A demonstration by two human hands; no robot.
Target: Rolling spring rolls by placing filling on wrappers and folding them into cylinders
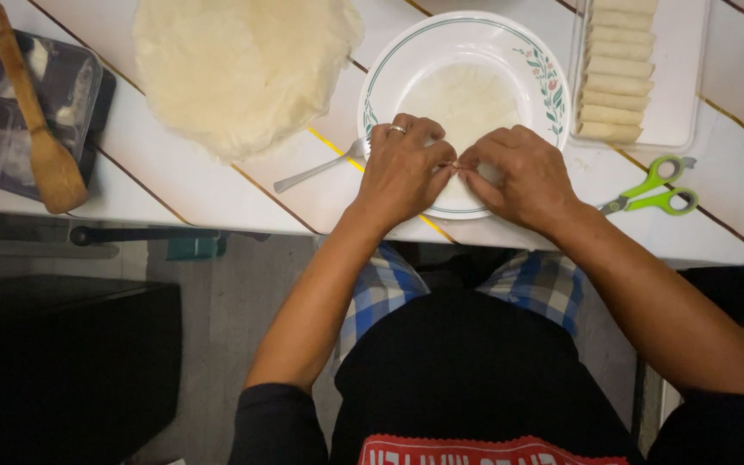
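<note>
1. Hands meet at near rim of plate (467, 34): left hand (402, 168) and right hand (518, 176) curled, fingertips pinched together on near edge of thin wrapper (467, 99) lying in the plate
2. Plate overhangs close to table edge (217, 207); little room on the near side, open tabletop to the left
3. Spoon (316, 170) just beside left hand, green scissors (656, 185) near right hand
4. Wrapper stack (243, 60) far left, tray of rolls (617, 69) far right, wooden spatula (36, 120) on container, well apart
</note>
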